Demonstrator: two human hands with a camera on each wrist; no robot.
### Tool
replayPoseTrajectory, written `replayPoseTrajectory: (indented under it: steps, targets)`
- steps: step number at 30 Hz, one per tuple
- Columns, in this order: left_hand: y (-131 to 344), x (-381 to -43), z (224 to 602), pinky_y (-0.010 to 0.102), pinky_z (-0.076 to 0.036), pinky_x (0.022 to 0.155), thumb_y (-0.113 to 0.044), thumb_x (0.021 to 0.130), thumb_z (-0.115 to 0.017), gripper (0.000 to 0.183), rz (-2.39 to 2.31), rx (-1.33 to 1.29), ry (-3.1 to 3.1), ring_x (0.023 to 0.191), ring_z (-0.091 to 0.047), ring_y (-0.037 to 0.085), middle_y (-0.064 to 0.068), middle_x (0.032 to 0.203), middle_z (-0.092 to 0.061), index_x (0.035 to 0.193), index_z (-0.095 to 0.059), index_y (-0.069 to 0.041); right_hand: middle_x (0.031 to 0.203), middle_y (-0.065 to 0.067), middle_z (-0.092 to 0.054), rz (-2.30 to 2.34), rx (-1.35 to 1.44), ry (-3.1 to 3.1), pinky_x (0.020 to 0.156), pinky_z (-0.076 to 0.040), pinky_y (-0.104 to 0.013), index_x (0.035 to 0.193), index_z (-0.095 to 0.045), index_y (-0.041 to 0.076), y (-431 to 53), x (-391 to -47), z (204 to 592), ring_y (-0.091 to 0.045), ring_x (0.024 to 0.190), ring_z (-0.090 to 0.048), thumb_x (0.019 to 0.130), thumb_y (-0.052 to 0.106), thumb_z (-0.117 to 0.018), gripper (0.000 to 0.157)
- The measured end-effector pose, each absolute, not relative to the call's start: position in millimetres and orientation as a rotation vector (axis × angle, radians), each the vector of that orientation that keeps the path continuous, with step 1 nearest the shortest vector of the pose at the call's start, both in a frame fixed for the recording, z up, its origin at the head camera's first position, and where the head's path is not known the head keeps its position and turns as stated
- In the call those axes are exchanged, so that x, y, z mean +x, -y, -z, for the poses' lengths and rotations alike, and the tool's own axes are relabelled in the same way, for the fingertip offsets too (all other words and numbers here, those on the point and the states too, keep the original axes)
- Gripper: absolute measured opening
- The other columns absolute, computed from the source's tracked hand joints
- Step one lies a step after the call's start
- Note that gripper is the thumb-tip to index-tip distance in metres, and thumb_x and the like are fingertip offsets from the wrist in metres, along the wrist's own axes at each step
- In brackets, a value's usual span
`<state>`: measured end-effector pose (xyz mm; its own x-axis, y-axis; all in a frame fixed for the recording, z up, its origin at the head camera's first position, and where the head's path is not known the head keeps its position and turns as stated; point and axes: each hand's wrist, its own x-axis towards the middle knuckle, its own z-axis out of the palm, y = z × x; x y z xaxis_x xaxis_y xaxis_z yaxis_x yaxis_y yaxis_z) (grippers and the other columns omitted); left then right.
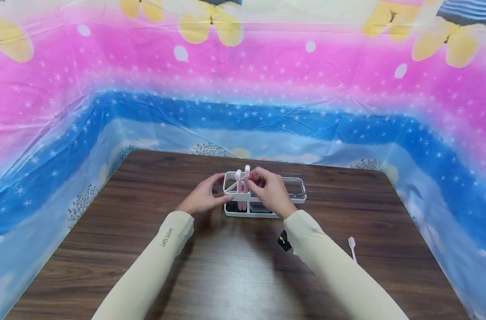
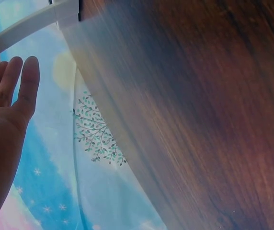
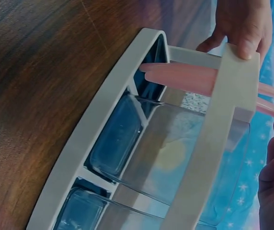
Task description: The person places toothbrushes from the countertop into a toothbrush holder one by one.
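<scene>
A white toothbrush holder (image 1: 296, 201) with two levels and clear cups (image 3: 163, 153) stands toward the back of the table. My left hand (image 1: 202, 195) holds its left end, thumb on the front of the upper rim and fingers toward the back. Two pink toothbrushes stand heads up in the left compartment. My right hand (image 1: 271, 191) pinches the right-hand toothbrush (image 1: 247, 170) near its head; the other toothbrush (image 1: 238, 176) is just left of it. Their pink handles (image 3: 180, 76) reach down to the dark base in the right wrist view.
Another pink toothbrush (image 1: 351, 242) lies on the table at the right, partly hidden by my right sleeve (image 1: 327, 253). A black object (image 1: 283, 241) shows beneath the right cuff. Patterned cloth (image 1: 243, 120) surrounds the back and sides of the brown wooden table (image 1: 226, 275).
</scene>
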<state>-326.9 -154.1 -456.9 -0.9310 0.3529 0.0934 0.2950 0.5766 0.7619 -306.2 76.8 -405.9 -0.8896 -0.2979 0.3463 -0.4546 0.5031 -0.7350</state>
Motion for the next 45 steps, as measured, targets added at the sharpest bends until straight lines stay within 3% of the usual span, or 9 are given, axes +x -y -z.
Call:
replayPoseTrajectory:
  steps: [16,26,45]
  targets:
    - [150,-327,457,0.042,-0.049,0.089,-0.045,0.082,-0.072,0.083,-1.298,0.58,-2.737,0.112,-0.054,0.031,0.012,0.135,-0.046,0.145,-0.032,-0.009,0.082,0.008,-0.062,-1.298,0.669,2.61,0.059,-0.049,-0.028,0.092,-0.065,0.019,-82,-306,412,-0.014,0.069,-0.054,0.09,0.02,-0.067,0.003]
    - [151,-327,459,0.042,-0.048,0.09,-0.044,0.082,-0.072,0.083,-1.304,0.561,-2.74,0.112,-0.054,0.032,0.012,0.133,-0.047,0.146,-0.032,-0.009,0.087,0.006,-0.064,-1.275,0.656,2.638,0.065,-0.051,-0.027,0.098,-0.067,0.013,-93,-303,411,-0.011,0.075,-0.058,0.085,0.018,-0.072,0.015]
    - [153,-326,458,0.045,-0.048,0.089,-0.051,0.079,-0.072,0.087,-1.317,0.562,-2.744,0.111,-0.055,0.033,0.013,0.133,-0.047,0.145,-0.034,-0.009,0.088,0.004,-0.063,-1.173,0.441,2.605,0.059,-0.048,-0.029,0.101,-0.066,0.013,-190,-291,417,-0.016,0.07,-0.054,0.088,0.021,-0.069,0.015]
